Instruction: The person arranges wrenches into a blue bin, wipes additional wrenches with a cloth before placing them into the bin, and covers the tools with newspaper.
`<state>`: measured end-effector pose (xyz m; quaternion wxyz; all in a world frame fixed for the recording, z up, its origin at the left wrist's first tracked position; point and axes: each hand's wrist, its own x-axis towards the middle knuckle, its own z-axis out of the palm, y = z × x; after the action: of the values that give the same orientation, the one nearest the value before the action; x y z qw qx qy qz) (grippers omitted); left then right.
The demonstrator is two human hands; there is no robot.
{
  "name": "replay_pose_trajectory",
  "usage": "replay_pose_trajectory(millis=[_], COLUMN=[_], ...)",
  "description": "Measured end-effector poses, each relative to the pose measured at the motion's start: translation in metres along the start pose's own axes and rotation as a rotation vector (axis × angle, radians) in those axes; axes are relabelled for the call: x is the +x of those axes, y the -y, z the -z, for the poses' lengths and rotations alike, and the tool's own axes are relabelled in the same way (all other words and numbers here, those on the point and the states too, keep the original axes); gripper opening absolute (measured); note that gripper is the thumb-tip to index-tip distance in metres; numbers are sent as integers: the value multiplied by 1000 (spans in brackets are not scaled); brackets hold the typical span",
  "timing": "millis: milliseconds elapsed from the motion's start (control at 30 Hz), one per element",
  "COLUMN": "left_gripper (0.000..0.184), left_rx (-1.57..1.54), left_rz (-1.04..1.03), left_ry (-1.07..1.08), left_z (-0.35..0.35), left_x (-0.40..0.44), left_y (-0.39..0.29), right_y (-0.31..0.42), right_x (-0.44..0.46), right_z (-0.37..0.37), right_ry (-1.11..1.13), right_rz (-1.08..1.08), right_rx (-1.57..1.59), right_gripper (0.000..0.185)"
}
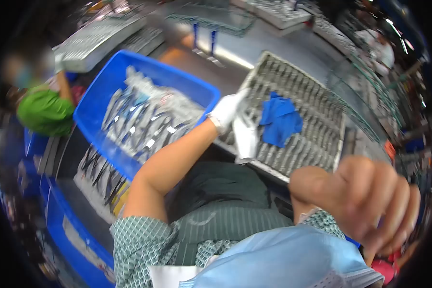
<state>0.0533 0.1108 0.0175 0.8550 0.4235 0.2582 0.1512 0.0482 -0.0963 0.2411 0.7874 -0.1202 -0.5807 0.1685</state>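
My left hand (pixel 227 111), in a white glove, is closed on a limp white glove or cloth (pixel 245 139) that hangs over the near edge of a grey ribbed tray (pixel 317 139). On the tray's ribs lies a crumpled blue cloth (pixel 280 119), just right of the white piece. My right hand (pixel 365 199) is bare and raised close to the camera at the lower right. Its fingers are curled together, with nothing visible in them; motion blurs it slightly.
A blue bin (pixel 161 72) of silvery, plastic-wrapped strips stands left of the tray. Below it are more wrapped strips (pixel 101 185) and another blue bin (pixel 77 249). A person in green (pixel 45 110) is at the far left. Wire racks (pixel 211 21) stand behind.
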Motion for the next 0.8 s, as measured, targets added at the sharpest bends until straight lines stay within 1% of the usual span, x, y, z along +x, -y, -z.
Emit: replay_pose_trajectory(millis=[33,67,100,133,167,200,300,367,433,533,633,800], left_gripper=[35,42,50,49,48,46,47,46,43,42,25,28], left_rx=[-59,-68,-74,-14,45,100,122,94,43,66,22,-15], left_rz=[37,75,111,98,84,36,16,26,9,18,36,65], left_ry=[38,92,133,93,37,-2,8,23,8,20,-17,7], left_z=[1,6,10,5,0,0,10,15,0,0,3,-4], left_x=[0,3,6,-1,-7,-5,5,8,-4,-5,2,-9], left_y=[1,2,2,-4,-10,-10,-2,2,-7,-8,-2,-11], right_y=[-5,-9,-9,-9,-9,-9,-2,-2,-2,-4,-7,-7], right_x=[-2,-3,4,10,10,5,-4,-5,-5,-4,-4,-4], right_z=[0,0,6,12,11,8,2,1,2,4,7,6], right_ry=[-4,-7,108,222,271,263,232,224,228,235,243,249], right_rz=[-44,-88,-197,-309,-359,-355,-330,-324,-321,-322,-330,-332], right_rx=[-16,-32,8,35,103,140,203,226,246,271,287,312], right_gripper=[10,12,14,17,17,17,16,16,16,15,15,14])
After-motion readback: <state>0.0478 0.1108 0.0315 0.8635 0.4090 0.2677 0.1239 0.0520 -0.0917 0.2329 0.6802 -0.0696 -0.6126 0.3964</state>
